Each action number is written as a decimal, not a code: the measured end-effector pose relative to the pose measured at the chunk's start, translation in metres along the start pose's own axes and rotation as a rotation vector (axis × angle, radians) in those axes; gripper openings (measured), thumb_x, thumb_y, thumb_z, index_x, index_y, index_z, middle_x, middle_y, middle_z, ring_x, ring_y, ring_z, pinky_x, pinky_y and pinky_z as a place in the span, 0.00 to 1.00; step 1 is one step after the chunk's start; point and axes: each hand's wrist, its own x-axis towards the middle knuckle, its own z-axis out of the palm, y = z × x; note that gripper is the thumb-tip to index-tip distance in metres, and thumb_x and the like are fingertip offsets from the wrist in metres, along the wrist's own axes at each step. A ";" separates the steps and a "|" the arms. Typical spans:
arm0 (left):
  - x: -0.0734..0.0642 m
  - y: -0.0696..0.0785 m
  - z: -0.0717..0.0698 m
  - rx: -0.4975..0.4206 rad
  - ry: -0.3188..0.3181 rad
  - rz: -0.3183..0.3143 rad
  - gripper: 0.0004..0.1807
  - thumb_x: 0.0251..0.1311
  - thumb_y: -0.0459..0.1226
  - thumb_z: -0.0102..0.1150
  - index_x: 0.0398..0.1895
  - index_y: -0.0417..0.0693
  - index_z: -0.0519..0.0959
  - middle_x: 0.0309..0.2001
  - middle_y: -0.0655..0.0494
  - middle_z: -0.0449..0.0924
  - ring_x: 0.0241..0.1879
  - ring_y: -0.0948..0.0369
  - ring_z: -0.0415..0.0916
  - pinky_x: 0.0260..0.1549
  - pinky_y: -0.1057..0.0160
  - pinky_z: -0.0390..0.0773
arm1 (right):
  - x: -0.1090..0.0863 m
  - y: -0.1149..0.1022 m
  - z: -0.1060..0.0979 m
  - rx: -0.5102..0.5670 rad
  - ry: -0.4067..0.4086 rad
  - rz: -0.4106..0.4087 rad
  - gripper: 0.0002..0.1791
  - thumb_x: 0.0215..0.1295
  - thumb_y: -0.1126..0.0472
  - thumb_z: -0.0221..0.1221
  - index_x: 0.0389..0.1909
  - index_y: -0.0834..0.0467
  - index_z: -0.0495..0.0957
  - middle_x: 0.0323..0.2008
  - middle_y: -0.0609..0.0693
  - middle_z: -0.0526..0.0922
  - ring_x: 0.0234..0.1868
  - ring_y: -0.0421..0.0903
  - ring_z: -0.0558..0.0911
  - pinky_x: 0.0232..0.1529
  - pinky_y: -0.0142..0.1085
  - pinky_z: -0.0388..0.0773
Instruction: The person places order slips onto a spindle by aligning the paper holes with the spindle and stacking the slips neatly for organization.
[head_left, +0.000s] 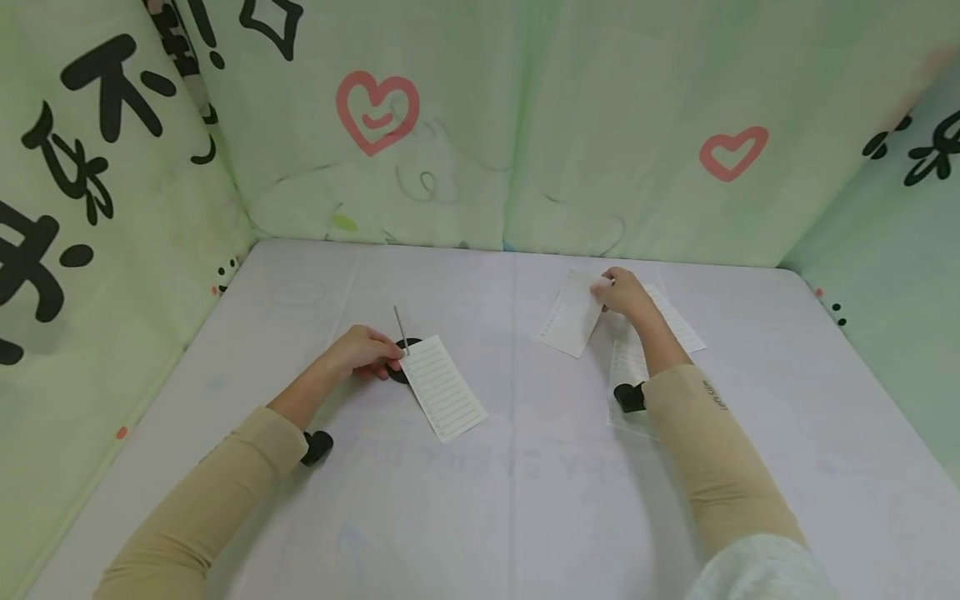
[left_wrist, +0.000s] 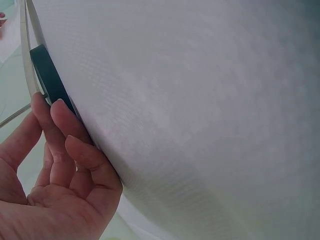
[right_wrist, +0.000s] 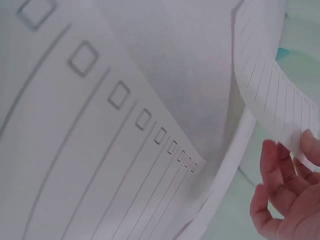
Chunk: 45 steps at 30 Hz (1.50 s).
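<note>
My left hand (head_left: 367, 352) pinches the top corner of a white lined sheet (head_left: 446, 392) between thumb and fingertips. Right there a thin metal spike (head_left: 400, 323) stands up from a round black base (left_wrist: 47, 75), and the sheet's corner overlaps the foot of the spike in the head view. Low beside the base, the other left fingers are bent close to the tabletop. Farther back, my right hand (head_left: 622, 293) grips the edge of another lined sheet (head_left: 573, 312). That sheet bends as it hangs from the thumb and fingers in the right wrist view (right_wrist: 275, 95).
More lined sheets lie under the right forearm, one sheet (head_left: 678, 321) angled to the right and another sheet (head_left: 628, 360) nearer the front. A white cloth covers the table (head_left: 450, 517). Printed green curtains (head_left: 600, 125) stand behind and at both sides.
</note>
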 end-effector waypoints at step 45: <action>-0.062 0.015 0.001 -0.103 -0.177 0.210 0.22 0.60 0.44 0.55 0.49 0.35 0.73 0.37 0.49 0.81 0.41 0.50 0.78 0.39 0.59 0.76 | -0.066 -0.071 0.056 0.423 -0.611 -0.188 0.09 0.62 0.62 0.56 0.41 0.58 0.69 0.29 0.46 0.81 0.27 0.42 0.75 0.29 0.32 0.68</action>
